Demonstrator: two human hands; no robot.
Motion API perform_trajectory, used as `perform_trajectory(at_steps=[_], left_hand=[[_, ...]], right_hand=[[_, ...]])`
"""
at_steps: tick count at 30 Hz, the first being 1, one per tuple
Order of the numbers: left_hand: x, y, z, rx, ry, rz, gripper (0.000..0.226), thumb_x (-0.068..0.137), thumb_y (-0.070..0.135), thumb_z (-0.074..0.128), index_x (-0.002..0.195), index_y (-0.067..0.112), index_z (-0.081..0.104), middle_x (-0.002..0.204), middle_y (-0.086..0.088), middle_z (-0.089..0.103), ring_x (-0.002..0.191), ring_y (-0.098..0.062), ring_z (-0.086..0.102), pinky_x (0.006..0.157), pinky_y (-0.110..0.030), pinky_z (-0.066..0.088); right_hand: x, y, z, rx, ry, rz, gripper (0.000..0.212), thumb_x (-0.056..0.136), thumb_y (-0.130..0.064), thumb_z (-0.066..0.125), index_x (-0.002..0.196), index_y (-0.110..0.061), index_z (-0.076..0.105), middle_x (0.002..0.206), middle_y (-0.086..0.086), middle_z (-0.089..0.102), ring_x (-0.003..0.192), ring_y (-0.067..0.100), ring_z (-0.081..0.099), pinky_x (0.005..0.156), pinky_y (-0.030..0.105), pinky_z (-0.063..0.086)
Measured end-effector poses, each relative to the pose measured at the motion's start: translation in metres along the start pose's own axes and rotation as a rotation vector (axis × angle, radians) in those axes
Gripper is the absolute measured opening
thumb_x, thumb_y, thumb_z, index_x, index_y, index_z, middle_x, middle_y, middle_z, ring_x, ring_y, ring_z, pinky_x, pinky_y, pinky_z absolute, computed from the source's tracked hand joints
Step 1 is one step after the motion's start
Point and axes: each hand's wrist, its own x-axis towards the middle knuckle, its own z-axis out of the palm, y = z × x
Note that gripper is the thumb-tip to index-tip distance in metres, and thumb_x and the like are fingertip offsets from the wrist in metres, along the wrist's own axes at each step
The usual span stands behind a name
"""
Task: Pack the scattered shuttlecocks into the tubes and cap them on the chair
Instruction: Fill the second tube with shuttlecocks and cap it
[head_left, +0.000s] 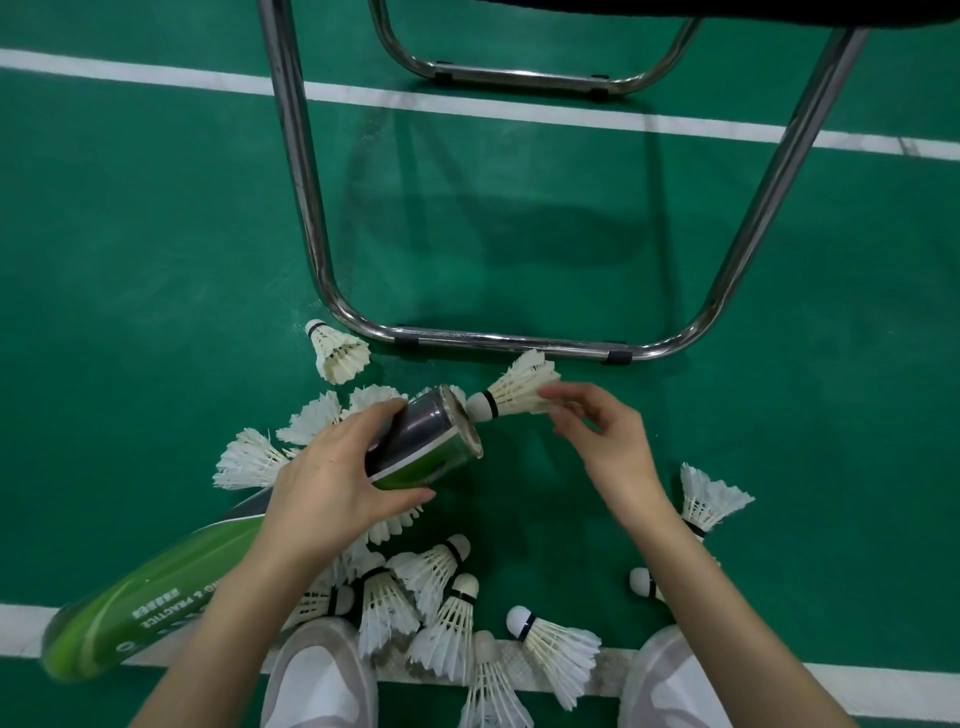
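Observation:
My left hand (332, 478) grips a long green and black shuttlecock tube (156, 587) near its open mouth (462, 426), which points right. My right hand (602, 441) pinches the feathers of a white shuttlecock (514, 392) whose cork tip touches the tube's rim. Several white shuttlecocks (441, 613) lie scattered on the floor below and between my hands. One more shuttlecock (337, 351) lies by the chair's front bar, and another (709, 499) lies to the right of my right wrist. No cap is visible.
A chrome-legged chair (498, 345) stands just ahead, its dark seat edge (675, 8) at the top of view. The floor is green court (130, 249) with white lines (156, 78). My two white shoes (317, 675) sit at the bottom edge.

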Motion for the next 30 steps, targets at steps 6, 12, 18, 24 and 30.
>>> perform_trajectory(at_steps=[6,12,18,24,30], left_hand=[[0.004,0.017,0.005,0.04,-0.017,0.032,0.082,0.063,0.058,0.072,0.133,0.038,0.034,0.119,0.011,0.055,0.101,-0.012,0.051,0.08,-0.033,0.045],[0.005,0.029,0.012,0.086,-0.037,0.076,0.083,0.063,0.06,0.07,0.134,0.037,0.033,0.122,0.011,0.054,0.107,-0.014,0.05,0.082,-0.033,0.045],[0.004,0.037,0.017,0.12,-0.043,0.1,0.084,0.065,0.059,0.07,0.136,0.036,0.032,0.126,0.01,0.052,0.109,-0.015,0.049,0.082,-0.029,0.041],[0.003,0.042,0.018,0.103,-0.037,0.131,0.083,0.064,0.058,0.071,0.135,0.035,0.035,0.123,0.009,0.054,0.107,-0.015,0.051,0.082,-0.029,0.042],[0.002,0.043,0.018,0.077,-0.011,0.169,0.08,0.061,0.055,0.075,0.13,0.031,0.043,0.113,0.007,0.06,0.1,-0.018,0.055,0.075,-0.032,0.045]], right_hand=[[-0.03,-0.018,-0.004,0.065,0.008,0.003,0.029,0.086,0.002,0.056,0.082,-0.025,0.067,0.083,-0.015,0.069,0.084,0.002,0.062,0.079,0.024,0.049],[-0.048,-0.014,0.007,0.062,-0.179,0.006,0.027,0.088,-0.002,0.052,0.09,-0.027,0.063,0.094,-0.017,0.066,0.096,0.001,0.06,0.082,0.013,0.045],[-0.054,-0.01,0.006,0.042,-0.168,0.045,0.033,0.08,-0.019,0.052,0.107,-0.038,0.049,0.111,-0.003,0.059,0.098,-0.006,0.054,0.082,0.007,0.038],[-0.048,-0.011,0.008,-0.147,-0.15,-0.029,0.026,0.081,-0.022,0.068,0.088,-0.044,0.056,0.1,-0.016,0.059,0.096,-0.011,0.052,0.084,0.002,0.036],[-0.048,-0.012,0.011,-0.068,-0.282,0.005,0.016,0.081,-0.025,0.06,0.091,-0.037,0.063,0.093,-0.012,0.067,0.092,-0.001,0.059,0.083,0.01,0.042]])
